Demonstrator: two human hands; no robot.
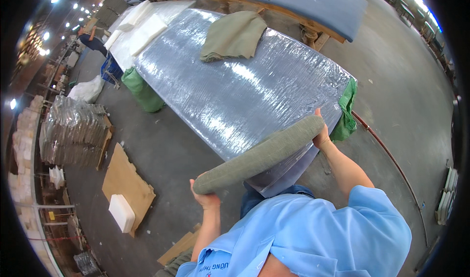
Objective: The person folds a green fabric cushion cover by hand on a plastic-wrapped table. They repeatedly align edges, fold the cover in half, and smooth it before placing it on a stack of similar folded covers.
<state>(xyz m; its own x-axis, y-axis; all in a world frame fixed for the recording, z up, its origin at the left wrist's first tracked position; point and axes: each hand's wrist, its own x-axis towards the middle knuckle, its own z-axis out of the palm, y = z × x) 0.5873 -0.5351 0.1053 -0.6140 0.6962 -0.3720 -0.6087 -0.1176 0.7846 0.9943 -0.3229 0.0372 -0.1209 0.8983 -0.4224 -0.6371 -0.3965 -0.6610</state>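
Observation:
Between my two hands I hold a long grey-green fabric-covered cushion (262, 152), seen edge-on and tilted up toward the right. My left hand (204, 196) grips its lower left end. At the upper right end, my right hand (322, 134) holds it with the thumb up along the edge; the fingers beneath are partly hidden. The cushion is over the near edge of a table (215, 91) wrapped in shiny clear plastic. Farther along that table lies a pile of grey-green fabric covers (235, 36).
White foam pieces (147, 34) lie at the table's far end. Green sacks (142, 90) hang or stand beside it. A blue-topped bench (303, 7) stands behind. On the floor are cardboard (125, 179) with a white foam block (121, 212), a plastic-wrapped stack (73, 130) and a red hose (387, 152).

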